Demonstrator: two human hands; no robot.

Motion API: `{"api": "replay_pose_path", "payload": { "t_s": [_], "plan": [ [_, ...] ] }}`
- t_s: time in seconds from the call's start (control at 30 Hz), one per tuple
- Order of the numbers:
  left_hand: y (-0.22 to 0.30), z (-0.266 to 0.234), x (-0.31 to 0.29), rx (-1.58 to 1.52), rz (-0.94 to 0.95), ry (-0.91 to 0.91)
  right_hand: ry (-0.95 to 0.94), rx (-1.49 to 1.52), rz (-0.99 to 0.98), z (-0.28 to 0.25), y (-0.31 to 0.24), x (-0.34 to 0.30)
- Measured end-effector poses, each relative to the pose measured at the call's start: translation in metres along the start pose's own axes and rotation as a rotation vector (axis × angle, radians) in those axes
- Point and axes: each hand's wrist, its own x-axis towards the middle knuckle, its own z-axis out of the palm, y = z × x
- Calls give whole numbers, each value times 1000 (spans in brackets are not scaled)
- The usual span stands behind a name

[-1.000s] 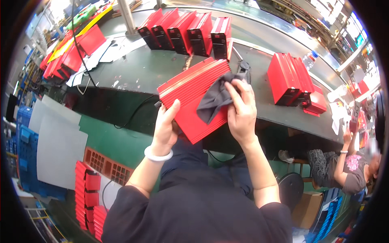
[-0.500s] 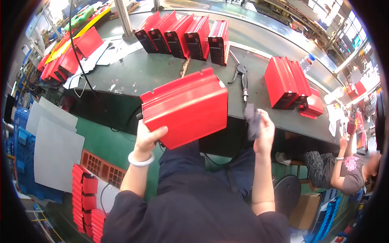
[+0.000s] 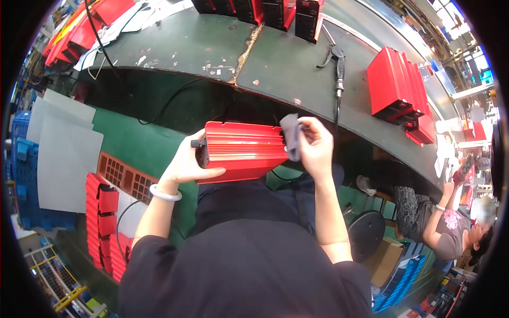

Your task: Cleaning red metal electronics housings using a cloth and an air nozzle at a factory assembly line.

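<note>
**One box in hand, cloth at its right end; piece judged unfinished**

The red box (image 3: 244,153) is held in the air on the near side of the bench (image 3: 286,69), off its top and above the person's lap. Its ribbed side faces up, and a dark knob (image 3: 196,143) shows at its left end.

The left hand (image 3: 185,163) is clamped on the left end of the box, thumb along the near edge. The right hand (image 3: 316,148) is closed on a grey cloth (image 3: 291,135), thumb and fingers together, the cloth at the right end of the box. How firmly it presses cannot be told.

Progress, by judgement: wiping of this piece is under way and not complete, since the cloth is at the box and the box is not set down. Which faces are clean cannot be established.

On the bench, a row of red boxes (image 3: 275,11) stands toward the far side, cut off by the upper edge of the view. A second group of red boxes (image 3: 389,87) stands at the bench's right. Whether either lot is finished or waiting cannot be determined. An air gun (image 3: 338,58) lies on the bench between them, not in use.
</note>
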Motion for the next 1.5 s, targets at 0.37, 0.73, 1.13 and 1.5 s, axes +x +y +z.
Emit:
{"api": "replay_pose_path", "payload": {
  "t_s": [0.37,0.73,1.13,1.5],
  "plan": [
    [-33,25,-5,249,2,20,-117,-902,-340,41,27,-22],
    [-35,28,-8,296,-79,34,-186,-598,-319,78,4,-32],
    [-71,36,-17,328,143,-248,-604,-102,-253,134,-41,-5],
    [-48,-4,-5,104,-72,-87,38,72,-26,15,1,44]
  ]
}}
